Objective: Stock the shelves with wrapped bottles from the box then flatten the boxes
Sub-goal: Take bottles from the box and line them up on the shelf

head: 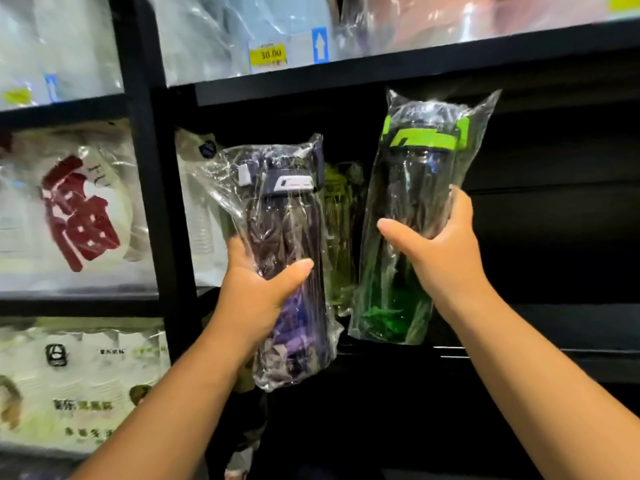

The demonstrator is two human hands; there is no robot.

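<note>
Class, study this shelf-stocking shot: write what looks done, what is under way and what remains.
Done: one yellowish wrapped bottle stands on the shelf already. In hand: the left hand holds a purple wrapped bottle, the right hand a green wrapped bottle, both raised at the shelf. Left: setting both down; the box is out of view, so remaining stock and flattening cannot be judged.

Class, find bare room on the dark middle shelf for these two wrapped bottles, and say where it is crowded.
Bare: shelf board right of the green bottle, below the upper shelf. Crowded: behind the purple bottle, where a yellowish bottle and white pack stand.
</note>
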